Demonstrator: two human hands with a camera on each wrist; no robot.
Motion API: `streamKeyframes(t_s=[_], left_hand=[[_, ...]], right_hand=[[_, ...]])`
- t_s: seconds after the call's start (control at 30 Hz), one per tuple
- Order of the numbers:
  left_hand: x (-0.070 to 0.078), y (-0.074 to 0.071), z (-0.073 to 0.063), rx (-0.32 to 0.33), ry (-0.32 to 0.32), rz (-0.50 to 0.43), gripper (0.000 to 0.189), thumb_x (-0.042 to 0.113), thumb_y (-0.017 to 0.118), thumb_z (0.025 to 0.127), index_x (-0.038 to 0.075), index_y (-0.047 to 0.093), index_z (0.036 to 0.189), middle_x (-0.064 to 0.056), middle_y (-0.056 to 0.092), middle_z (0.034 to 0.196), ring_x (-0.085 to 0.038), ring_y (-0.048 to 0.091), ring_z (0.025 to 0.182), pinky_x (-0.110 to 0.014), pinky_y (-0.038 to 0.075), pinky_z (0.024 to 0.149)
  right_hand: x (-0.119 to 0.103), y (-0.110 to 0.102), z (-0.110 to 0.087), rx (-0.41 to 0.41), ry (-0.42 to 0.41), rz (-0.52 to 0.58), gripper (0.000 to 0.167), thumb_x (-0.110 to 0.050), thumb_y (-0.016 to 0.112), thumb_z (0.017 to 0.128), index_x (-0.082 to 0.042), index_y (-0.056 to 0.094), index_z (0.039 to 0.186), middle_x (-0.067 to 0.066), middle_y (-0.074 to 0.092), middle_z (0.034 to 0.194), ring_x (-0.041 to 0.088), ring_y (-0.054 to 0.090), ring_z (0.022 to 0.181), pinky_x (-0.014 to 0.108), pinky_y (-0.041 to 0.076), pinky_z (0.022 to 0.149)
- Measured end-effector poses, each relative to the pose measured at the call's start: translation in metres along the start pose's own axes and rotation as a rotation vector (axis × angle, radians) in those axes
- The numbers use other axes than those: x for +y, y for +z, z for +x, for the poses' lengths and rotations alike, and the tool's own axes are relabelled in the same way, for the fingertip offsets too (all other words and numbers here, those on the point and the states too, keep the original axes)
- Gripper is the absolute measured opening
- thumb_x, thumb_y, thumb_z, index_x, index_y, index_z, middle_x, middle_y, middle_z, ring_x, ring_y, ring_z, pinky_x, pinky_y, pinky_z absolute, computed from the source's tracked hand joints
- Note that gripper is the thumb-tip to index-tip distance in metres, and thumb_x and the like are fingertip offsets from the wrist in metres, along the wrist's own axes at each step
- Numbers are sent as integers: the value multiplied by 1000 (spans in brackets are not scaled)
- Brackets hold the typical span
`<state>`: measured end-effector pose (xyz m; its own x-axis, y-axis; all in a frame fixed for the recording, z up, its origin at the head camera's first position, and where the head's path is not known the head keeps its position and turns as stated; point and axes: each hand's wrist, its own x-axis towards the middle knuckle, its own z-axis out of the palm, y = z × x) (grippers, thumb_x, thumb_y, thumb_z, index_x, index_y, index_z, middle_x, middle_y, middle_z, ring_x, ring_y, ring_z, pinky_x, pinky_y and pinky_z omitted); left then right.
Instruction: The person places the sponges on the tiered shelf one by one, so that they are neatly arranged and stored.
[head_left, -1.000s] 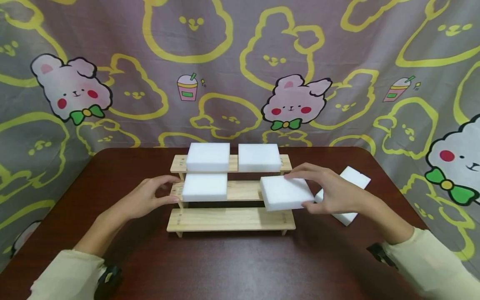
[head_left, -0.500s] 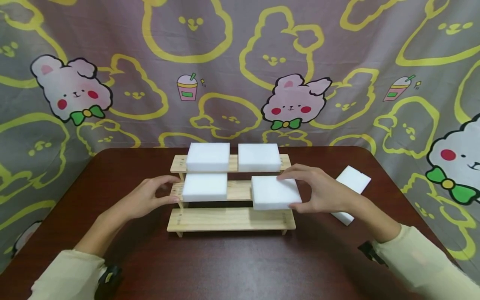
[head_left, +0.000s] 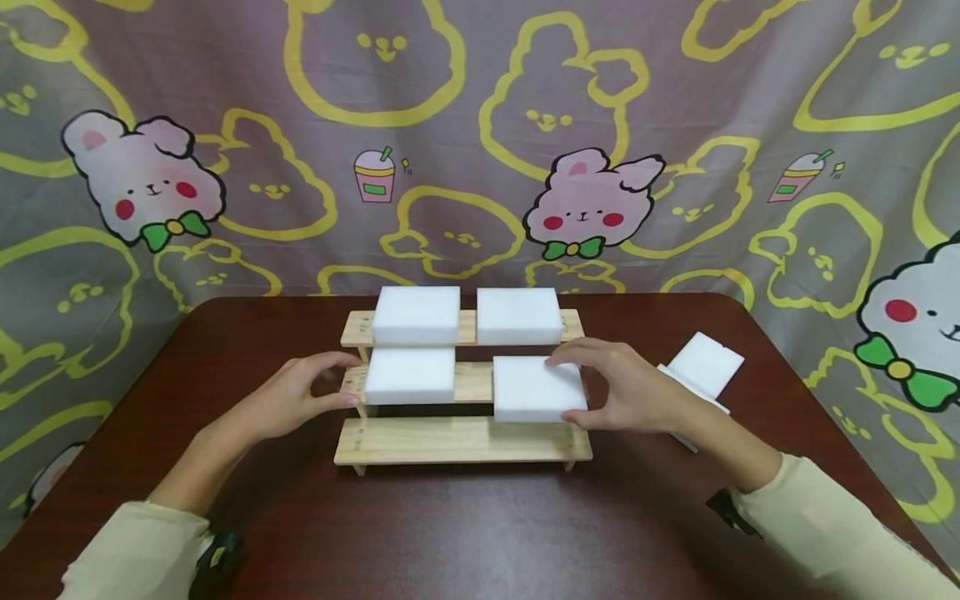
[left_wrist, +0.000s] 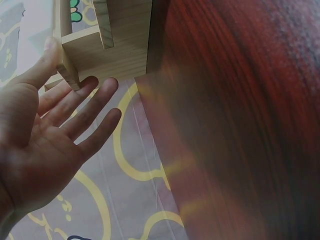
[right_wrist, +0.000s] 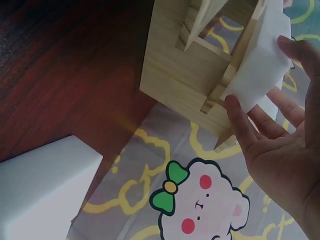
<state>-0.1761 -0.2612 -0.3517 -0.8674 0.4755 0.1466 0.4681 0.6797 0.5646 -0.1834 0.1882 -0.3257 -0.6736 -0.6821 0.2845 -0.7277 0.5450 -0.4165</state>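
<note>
A pale three-step wooden stand (head_left: 461,440) sits mid-table. My right hand (head_left: 630,387) grips a white foam block (head_left: 536,387) by its right side, over the right end of the middle step. In the right wrist view the block (right_wrist: 262,62) lies along the step between thumb and fingers. At the left end of the same step, my left hand (head_left: 292,396) holds the board's end between thumb and index finger; its other fingers spread loosely in the left wrist view. Another foam block (head_left: 410,375) rests on the middle step's left part.
Two more foam blocks, one on the left (head_left: 416,312) and one on the right (head_left: 517,312), sit on the top step. White foam pieces (head_left: 708,362) lie on the dark red table (head_left: 450,533) right of the stand, partly hidden by the right forearm. A patterned curtain (head_left: 465,125) hangs behind.
My right hand has carried its foam block leftward onto the middle step's right end and turned it square to the stand. The left hand has stayed at the stand's left end.
</note>
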Motion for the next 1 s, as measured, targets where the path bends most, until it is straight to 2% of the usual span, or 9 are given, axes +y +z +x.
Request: streamKeyframes(t_s=[0.13, 0.27, 0.47, 0.57, 0.73, 0.87, 1.0], left_hand=[[0, 0, 0, -4, -3, 0, 47, 21, 80, 93, -5, 64, 130, -18, 70, 123, -27, 70, 101, -51, 56, 85], [1, 0, 0, -5, -7, 5, 48, 21, 80, 93, -4, 63, 130, -18, 70, 124, -29, 70, 103, -52, 56, 86], [1, 0, 0, -7, -7, 1, 48, 21, 80, 94, -4, 63, 131, -19, 69, 125, -29, 70, 103, -52, 56, 86], [1, 0, -1, -7, -4, -3, 47, 20, 80, 94, -5, 63, 130, -18, 70, 124, -29, 70, 102, -52, 56, 86], [2, 0, -1, -9, -4, -5, 47, 20, 79, 94, -4, 63, 130, -18, 70, 122, -28, 70, 102, -52, 56, 86], [2, -1, -1, -8, -6, 0, 47, 21, 80, 94, -4, 64, 130, -17, 70, 123, -28, 70, 102, -53, 55, 86], [2, -1, -1, -1, 4, 1, 47, 21, 80, 93, -4, 64, 130, -16, 71, 121, -26, 70, 100, -53, 56, 85]], right_hand=[[-1, 1, -2, -2, 29, -19, 56, -21, 94, 75, -11, 71, 124, 11, 67, 132, 30, 64, 118, 50, 57, 91], [-2, 1, -5, 0, 31, -55, 53, -24, 94, 76, -12, 74, 124, 12, 64, 135, 30, 63, 118, 48, 57, 92], [-2, 1, -9, 26, 5, -155, 53, -28, 93, 77, -17, 75, 125, 11, 59, 130, 25, 59, 110, 41, 57, 81], [-2, 0, -12, 38, 6, -169, 53, -29, 92, 77, -19, 75, 126, 9, 56, 123, 21, 57, 101, 35, 54, 73], [-1, -1, -14, 4, 38, -129, 55, -28, 90, 80, -20, 73, 131, 3, 53, 106, 13, 50, 84, 27, 45, 63], [3, -1, -15, -42, 47, -41, 54, -26, 86, 86, -17, 68, 136, -3, 56, 94, 11, 51, 82, 28, 45, 66], [8, 0, -15, -64, 44, 67, 55, -20, 85, 87, -12, 66, 138, -6, 57, 85, 13, 54, 81, 32, 47, 67]])
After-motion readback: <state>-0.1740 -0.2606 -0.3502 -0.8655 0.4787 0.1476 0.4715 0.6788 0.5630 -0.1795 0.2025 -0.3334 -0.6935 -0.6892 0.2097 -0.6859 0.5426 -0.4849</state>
